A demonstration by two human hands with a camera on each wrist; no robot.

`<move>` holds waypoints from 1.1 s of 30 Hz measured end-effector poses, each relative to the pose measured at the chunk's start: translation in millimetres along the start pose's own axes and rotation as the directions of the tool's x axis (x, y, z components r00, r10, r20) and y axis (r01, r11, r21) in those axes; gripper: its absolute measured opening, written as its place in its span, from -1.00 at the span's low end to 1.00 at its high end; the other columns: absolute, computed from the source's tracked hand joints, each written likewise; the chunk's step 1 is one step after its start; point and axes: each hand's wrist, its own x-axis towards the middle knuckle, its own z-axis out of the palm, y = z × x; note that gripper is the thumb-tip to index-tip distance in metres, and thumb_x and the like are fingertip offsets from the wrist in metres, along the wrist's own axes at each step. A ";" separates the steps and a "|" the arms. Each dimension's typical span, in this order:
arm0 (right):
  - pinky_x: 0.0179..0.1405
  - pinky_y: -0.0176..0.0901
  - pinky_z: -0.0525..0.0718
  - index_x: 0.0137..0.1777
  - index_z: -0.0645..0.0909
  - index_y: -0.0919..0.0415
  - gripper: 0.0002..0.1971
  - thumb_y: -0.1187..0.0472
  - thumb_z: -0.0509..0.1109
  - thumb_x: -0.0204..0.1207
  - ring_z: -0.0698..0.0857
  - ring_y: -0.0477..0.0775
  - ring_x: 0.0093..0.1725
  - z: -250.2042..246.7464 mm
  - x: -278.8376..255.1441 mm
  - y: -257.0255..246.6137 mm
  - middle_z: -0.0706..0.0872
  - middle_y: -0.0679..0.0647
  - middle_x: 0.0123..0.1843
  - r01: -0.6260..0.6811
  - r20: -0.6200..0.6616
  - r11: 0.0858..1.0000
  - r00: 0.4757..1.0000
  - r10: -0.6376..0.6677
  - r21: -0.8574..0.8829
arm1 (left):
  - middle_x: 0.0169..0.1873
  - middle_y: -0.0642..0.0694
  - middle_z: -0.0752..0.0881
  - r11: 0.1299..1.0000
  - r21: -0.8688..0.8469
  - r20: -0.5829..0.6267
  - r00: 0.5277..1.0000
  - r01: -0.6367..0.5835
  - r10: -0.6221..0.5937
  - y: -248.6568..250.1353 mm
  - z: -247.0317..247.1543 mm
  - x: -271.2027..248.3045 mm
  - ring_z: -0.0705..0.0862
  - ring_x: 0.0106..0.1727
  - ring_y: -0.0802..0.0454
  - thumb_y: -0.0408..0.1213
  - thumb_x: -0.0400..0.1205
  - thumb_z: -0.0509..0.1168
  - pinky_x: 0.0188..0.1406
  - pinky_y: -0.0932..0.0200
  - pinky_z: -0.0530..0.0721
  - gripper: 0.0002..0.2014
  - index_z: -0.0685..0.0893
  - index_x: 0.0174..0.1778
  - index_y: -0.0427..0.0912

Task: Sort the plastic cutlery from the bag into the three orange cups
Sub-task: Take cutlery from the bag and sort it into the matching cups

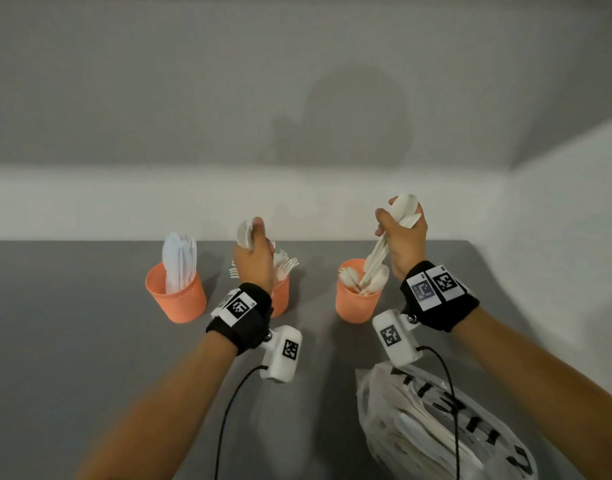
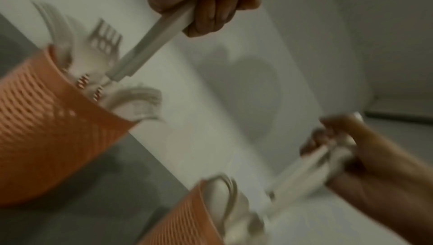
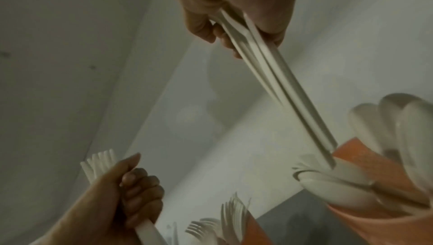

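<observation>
Three orange cups stand in a row on the grey table [image 1: 72, 341]. The left cup [image 1: 176, 299] holds white plastic knives [image 1: 179, 261], blades up. The middle cup [image 1: 281, 299], partly hidden behind the left wrist, holds forks [image 1: 286, 266] with tines up. The right cup [image 1: 356, 304] holds spoons [image 1: 349, 277], bowls up. A crinkled plastic bag [image 1: 432, 431] with more white cutlery inside lies near the front of the table, beneath the right forearm.

The left hand [image 1: 254, 252] is raised above the middle cup, fingers curled round forks [image 3: 99, 162], tines up and handles pointing down at the cup. The right hand [image 1: 403, 233] is lifted above the right cup, gripping a bunch of spoons [image 1: 377, 252] by the bowls, the handle tips reaching the cup's mouth.
</observation>
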 end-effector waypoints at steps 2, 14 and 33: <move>-0.46 -0.35 0.59 -0.18 0.47 0.02 -0.72 0.45 0.38 0.46 0.53 -0.02 -0.38 2.9 0.9 4.5 0.52 0.01 -0.26 0.018 0.031 1.000 0.999 -0.017 -0.012 | -0.80 0.09 0.38 0.999 -0.042 -0.040 0.999 0.011 -0.013 3.6 -10.9 23.3 0.33 -0.74 0.22 0.02 0.69 0.13 -0.59 0.27 0.35 -0.49 0.32 -0.57 -0.12; -0.42 -0.35 0.62 -0.19 0.47 0.01 -0.71 0.47 0.35 0.45 0.56 0.05 -0.33 -1.8 15.2 29.4 0.56 0.01 -0.28 0.034 -0.015 0.999 0.999 -0.035 -0.027 | -0.61 -0.04 0.55 0.956 0.220 0.248 0.959 -0.195 0.139 -25.5 -16.0 47.4 0.54 -0.47 0.05 0.00 0.73 0.00 -0.28 0.20 0.55 -0.44 0.45 -0.59 -0.14; -0.06 -0.01 0.70 -0.18 0.53 0.03 -0.85 0.24 0.46 0.42 0.74 0.21 -0.05 -9.6 4.7 69.7 0.77 0.27 -0.08 0.024 0.129 0.956 0.991 0.015 -0.292 | 0.24 -0.23 0.55 0.427 0.797 0.400 0.903 -0.427 0.157 -69.8 -38.1 55.7 0.38 0.42 -0.20 0.10 0.49 -0.22 0.56 -0.29 -0.02 -0.34 0.75 -0.03 -0.16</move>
